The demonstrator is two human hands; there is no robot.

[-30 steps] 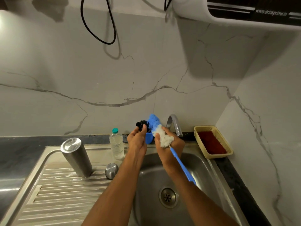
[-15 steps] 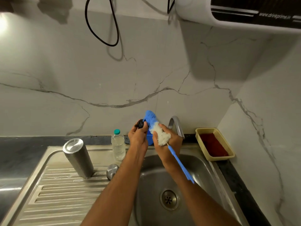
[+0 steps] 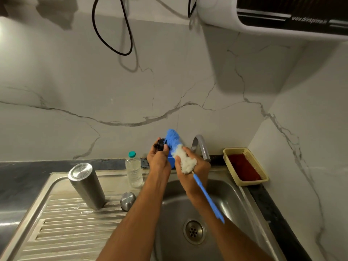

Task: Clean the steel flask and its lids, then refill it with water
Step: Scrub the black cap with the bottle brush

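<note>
Above the sink [image 3: 233, 193], brush [image 3: 174, 142] stays against the seemingly black lid [image 3: 161, 145]; fingers still pinching.

White marble walls [image 3: 169, 87] with grey veins are meeting in a corner at the right of the frame. A black cable [image 3: 113, 34] is hanging in a loop at the upper middle, casting a shadow. A white appliance [image 3: 263, 19] is jutting out at the upper right. Light is glaring at the far left edge. A dark countertop [image 3: 22, 178] is running along the lower left.
</note>
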